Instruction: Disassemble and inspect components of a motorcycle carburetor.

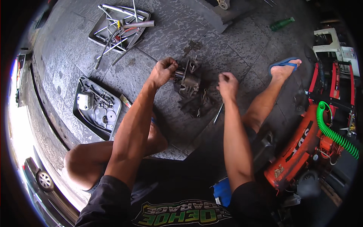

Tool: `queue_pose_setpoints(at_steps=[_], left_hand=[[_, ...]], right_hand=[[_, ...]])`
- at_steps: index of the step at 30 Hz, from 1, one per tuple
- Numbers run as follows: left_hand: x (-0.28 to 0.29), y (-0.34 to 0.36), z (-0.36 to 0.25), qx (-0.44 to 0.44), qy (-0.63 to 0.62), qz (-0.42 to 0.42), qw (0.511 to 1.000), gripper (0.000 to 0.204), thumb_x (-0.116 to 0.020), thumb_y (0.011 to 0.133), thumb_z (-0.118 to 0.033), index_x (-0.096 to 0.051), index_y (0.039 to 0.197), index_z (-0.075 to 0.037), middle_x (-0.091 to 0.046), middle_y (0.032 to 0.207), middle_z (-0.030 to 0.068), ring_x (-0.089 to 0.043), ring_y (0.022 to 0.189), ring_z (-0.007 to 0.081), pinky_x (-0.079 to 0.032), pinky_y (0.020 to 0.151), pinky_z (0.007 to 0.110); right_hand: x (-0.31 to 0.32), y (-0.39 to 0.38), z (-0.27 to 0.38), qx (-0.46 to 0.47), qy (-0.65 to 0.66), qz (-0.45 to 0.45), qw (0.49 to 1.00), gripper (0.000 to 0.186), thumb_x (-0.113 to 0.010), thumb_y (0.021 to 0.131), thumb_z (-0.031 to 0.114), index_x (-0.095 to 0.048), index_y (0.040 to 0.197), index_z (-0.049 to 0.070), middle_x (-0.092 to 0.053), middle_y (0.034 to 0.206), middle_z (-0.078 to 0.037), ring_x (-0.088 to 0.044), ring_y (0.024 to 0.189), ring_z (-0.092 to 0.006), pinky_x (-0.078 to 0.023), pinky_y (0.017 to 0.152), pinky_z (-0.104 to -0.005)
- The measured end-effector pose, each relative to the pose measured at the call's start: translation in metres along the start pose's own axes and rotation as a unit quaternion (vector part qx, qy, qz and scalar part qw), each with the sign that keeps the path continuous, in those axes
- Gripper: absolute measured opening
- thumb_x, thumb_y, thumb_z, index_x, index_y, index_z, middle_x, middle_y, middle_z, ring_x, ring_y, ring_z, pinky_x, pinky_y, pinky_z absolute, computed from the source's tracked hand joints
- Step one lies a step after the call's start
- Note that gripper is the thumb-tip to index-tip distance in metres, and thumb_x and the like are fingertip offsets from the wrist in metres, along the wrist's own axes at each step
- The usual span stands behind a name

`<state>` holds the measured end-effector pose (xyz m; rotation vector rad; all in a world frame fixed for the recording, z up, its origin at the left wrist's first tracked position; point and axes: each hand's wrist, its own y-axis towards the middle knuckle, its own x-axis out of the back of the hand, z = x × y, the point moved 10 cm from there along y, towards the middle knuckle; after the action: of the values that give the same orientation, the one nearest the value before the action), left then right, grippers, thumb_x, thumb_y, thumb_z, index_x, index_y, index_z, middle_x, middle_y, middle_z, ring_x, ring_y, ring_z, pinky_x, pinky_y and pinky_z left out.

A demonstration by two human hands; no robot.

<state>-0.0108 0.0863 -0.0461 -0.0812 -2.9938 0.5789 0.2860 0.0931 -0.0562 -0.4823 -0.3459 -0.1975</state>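
Note:
A greasy metal engine part point(191, 80), grey and block-shaped with a cylinder-like body, rests on a dark cloth point(187, 105) on the floor in front of me. My left hand point(165, 71) is at its left side, fingers curled together against the edge; what sits between the fingertips is hidden. To the right of the part, my right hand point(228, 85) hovers apart from it, slightly blurred, with curled fingers. Below that hand lies a thin metal rod-like tool point(218, 113). A small wrench point(199, 112) lies on the cloth.
At the left, one tray point(78, 109) holds bolts, a cover and a gear. Farther off, another tray point(92, 36) carries several long-handled tools. A green bottle point(282, 24) lies far right. On the right stand a red tank point(291, 149) and a coiled green hose point(336, 138).

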Motion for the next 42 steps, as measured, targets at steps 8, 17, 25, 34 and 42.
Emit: queue_pose_setpoints(at_steps=[8,17,25,34,42], left_hand=[[-0.002,0.002,0.001,0.011,-0.009,0.002,1.000,0.016,-0.059,0.094,-0.017,-0.062,0.097,-0.002,-0.062,0.082,0.0013,-0.059,0.073,0.0097,-0.052,0.063,0.027],[0.005,0.001,0.007,0.065,-0.017,-0.007,0.998,0.019,-0.062,0.093,-0.017,-0.064,0.099,0.000,-0.065,0.080,0.0054,-0.062,0.069,0.0131,-0.054,0.063,0.029],[0.006,0.001,0.005,0.067,-0.023,0.021,0.997,0.020,-0.064,0.092,-0.018,-0.064,0.100,0.000,-0.063,0.082,0.0053,-0.062,0.075,0.0133,-0.056,0.066,0.029],[0.007,0.003,0.005,0.051,-0.067,0.001,0.996,0.016,-0.063,0.090,-0.016,-0.064,0.093,0.000,-0.061,0.073,0.0045,-0.060,0.064,0.0130,-0.052,0.060,0.028],[0.005,0.004,0.007,0.071,-0.053,0.005,0.996,0.018,-0.063,0.091,-0.016,-0.064,0.094,0.001,-0.062,0.073,0.0053,-0.061,0.064,0.0132,-0.052,0.059,0.028]], right_hand=[[-0.021,0.012,-0.025,0.207,-0.319,0.041,0.924,0.019,-0.065,0.084,0.011,-0.068,0.103,0.009,-0.070,0.099,-0.017,-0.066,0.093,-0.0402,-0.053,0.080,-0.0464],[-0.047,0.000,0.004,0.312,-0.424,0.039,0.849,0.015,-0.064,0.079,0.007,-0.062,0.094,0.003,-0.065,0.101,-0.025,-0.063,0.092,-0.0473,-0.052,0.079,-0.0513],[-0.015,0.038,0.023,0.119,-0.113,0.026,0.986,0.009,-0.066,0.079,0.008,-0.061,0.082,0.002,-0.060,0.063,-0.004,-0.056,0.048,-0.0124,-0.047,0.045,-0.0287],[-0.019,0.069,0.016,0.155,-0.240,0.043,0.957,0.015,-0.068,0.083,0.010,-0.068,0.095,0.002,-0.071,0.082,-0.013,-0.070,0.076,-0.0266,-0.054,0.069,-0.0355],[-0.090,0.059,0.048,0.308,-0.317,0.034,0.896,0.022,-0.071,0.083,0.015,-0.069,0.105,0.009,-0.071,0.096,-0.017,-0.068,0.091,-0.0363,-0.053,0.079,-0.0435]])
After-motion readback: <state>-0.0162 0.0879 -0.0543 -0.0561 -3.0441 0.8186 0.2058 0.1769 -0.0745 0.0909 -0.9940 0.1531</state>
